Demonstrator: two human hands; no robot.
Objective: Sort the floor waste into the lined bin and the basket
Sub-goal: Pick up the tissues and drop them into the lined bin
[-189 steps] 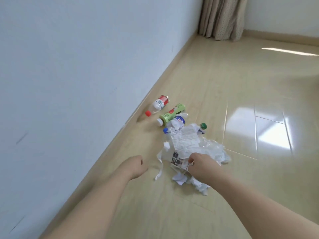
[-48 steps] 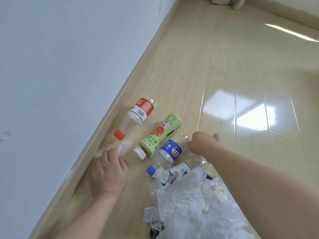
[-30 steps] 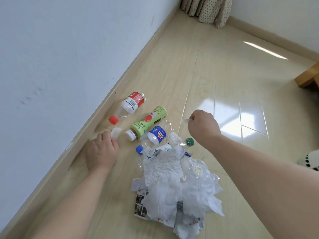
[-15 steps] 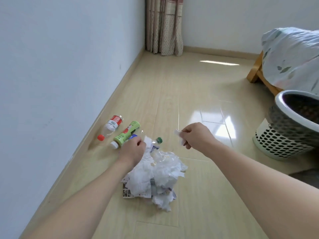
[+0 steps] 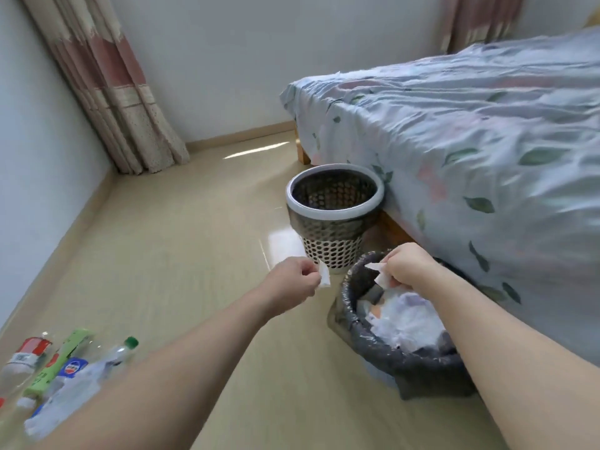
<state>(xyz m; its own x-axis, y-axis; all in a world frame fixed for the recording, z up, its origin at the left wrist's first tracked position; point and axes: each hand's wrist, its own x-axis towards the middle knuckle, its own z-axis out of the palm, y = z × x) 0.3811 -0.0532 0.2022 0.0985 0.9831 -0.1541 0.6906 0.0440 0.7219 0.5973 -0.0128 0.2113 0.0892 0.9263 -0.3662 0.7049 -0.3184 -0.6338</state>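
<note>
Over the lined bin [image 5: 394, 358] beside the bed [image 5: 470, 151], the right hand [image 5: 407, 266] now pinches a paper scrap [image 5: 378, 276] and the left hand [image 5: 292, 280] another [image 5: 323, 277], both carried from the floor pile [image 5: 61, 394], so release appears imminent.

A: so where's everything at?

B: lined bin [image 5: 373, 347] has a dark bag over the rim and crumpled white paper inside. The mesh basket [image 5: 334, 219] stands upright just beyond it, by the bed side.

A: and the floor waste?

B: bottles [image 5: 69, 362] lying on their sides at far left with a white paper heap [image 5: 61, 407]. One small paper scrap [image 5: 323, 277] is pinched beside the bin, another scrap [image 5: 378, 273] over it.
</note>
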